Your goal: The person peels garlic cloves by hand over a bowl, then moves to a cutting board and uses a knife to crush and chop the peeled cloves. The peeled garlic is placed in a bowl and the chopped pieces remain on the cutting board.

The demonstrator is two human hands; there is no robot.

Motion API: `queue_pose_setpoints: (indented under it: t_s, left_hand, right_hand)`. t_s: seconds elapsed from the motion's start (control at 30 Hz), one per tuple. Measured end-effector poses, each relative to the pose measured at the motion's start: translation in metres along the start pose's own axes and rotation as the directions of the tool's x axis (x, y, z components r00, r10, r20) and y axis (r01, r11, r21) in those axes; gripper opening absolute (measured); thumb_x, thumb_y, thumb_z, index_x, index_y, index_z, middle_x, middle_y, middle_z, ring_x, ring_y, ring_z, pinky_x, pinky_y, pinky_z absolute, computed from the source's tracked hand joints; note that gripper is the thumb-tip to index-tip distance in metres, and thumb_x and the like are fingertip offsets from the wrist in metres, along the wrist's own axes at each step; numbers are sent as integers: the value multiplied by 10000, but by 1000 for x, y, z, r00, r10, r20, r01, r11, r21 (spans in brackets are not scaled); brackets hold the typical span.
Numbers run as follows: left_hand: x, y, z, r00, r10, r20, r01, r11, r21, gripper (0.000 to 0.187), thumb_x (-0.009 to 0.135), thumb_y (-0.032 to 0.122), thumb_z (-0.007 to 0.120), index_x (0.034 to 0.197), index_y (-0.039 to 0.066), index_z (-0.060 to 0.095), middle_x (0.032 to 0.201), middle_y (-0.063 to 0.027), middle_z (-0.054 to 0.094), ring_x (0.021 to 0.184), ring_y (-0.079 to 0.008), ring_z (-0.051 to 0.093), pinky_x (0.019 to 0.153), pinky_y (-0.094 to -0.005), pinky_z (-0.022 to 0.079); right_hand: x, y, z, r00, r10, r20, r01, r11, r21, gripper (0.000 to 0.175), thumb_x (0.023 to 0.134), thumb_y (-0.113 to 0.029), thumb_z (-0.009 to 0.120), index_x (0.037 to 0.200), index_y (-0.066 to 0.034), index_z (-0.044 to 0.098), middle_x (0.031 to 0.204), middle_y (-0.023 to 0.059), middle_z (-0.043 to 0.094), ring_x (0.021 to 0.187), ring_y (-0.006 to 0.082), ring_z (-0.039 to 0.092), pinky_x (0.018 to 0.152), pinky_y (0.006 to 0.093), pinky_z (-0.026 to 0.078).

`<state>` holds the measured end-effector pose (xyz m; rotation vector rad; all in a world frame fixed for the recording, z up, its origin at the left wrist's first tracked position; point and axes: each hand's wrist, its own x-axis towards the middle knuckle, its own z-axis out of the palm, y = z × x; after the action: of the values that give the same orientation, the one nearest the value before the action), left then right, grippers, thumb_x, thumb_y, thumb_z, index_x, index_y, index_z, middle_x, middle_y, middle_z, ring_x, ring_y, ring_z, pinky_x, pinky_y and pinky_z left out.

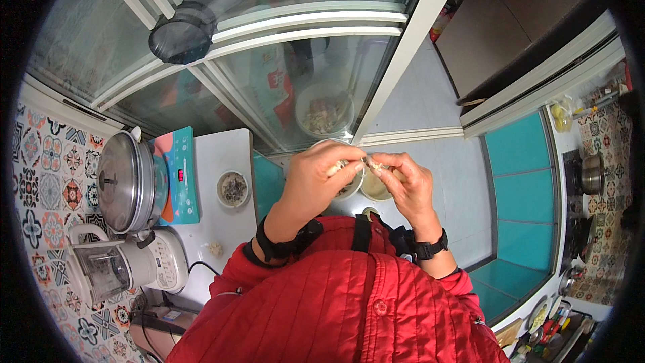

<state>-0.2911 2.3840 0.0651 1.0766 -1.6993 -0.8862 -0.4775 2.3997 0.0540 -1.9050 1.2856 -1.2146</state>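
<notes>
In front of my red quilted jacket (322,292), my two hands meet fingertip to fingertip. My left hand (317,171) pinches thumb against forefinger, with pale food pieces (336,167) tucked in its curled fingers. Between the thumb and fingers of my right hand (407,177) is a small pale food piece (374,165); its exact kind is too small to tell. Under the hands stands a round container (377,190) with a pale inside. A second white-rimmed container (359,184) sits beside it, mostly hidden by my left hand.
On the left counter (221,154) stand a small bowl with dark bits (233,189), a teal induction cooker (181,176), a lidded steel pot (126,181) and a blender (108,267). Ahead is a glass sliding door (302,65). To the right, a pot (592,174) stands by the stove.
</notes>
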Motion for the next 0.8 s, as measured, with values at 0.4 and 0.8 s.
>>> queue_pose_setpoints:
  t_s: [0.4, 0.8]
  left_hand:
    - [2, 4, 3, 974, 226, 15, -225, 959, 172, 112, 767, 42, 685, 871, 41, 644, 830, -83, 647, 731, -247, 641, 631, -324, 514]
    - [6, -10, -3, 937, -268, 227, 304, 941, -145, 157, 849, 169, 635, 900, 25, 599, 771, -125, 621, 706, -256, 616, 651, -327, 472]
  right_hand:
    - [2, 2, 1, 999, -3, 49, 3, 1000, -2, 157, 812, -86, 697, 959, -38, 672, 871, 76, 698, 722, 208, 667, 636, 291, 512]
    - [5, -2, -2, 891, 344, 297, -454, 688, 567, 138, 954, -139, 555, 1044, -37, 532, 823, 26, 656, 557, 21, 422, 494, 181, 326]
